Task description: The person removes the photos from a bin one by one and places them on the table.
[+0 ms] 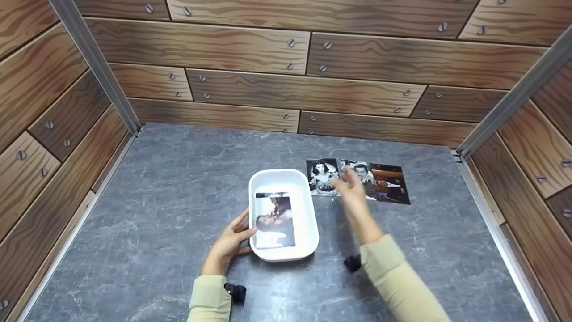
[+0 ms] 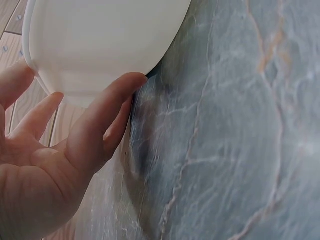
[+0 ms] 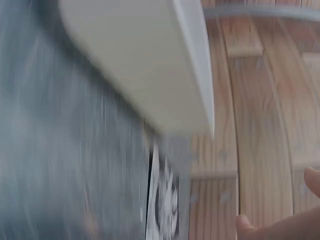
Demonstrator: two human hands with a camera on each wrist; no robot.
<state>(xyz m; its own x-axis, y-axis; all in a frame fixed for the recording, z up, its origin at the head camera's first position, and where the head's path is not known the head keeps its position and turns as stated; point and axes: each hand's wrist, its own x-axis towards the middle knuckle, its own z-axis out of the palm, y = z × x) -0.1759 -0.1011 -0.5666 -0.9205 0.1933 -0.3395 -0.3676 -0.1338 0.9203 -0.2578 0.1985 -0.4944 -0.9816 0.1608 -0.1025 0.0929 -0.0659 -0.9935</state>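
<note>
A white rectangular plastic tub [image 1: 305,219] with rounded corners stands on the grey marbled surface. One photo print [image 1: 273,221] lies inside it, against its left side. My left hand [image 1: 231,239] holds the tub's left side; in the left wrist view its fingertips are at the rim and low on the outer wall [image 2: 100,45]. To the right of the tub, my right hand [image 1: 353,197] hovers with loosely spread fingers and nothing in them. It partly covers the middle of three photos: a black-and-white one [image 1: 321,172], another black-and-white one [image 1: 362,172], and a coloured one [image 1: 389,183].
Wood-patterned panels [image 1: 250,49] enclose the grey work surface [image 1: 170,179] at the back and both sides. Metal posts [image 1: 96,62] stand in the back corners. A black wrist device [image 1: 235,293] sits at the left cuff.
</note>
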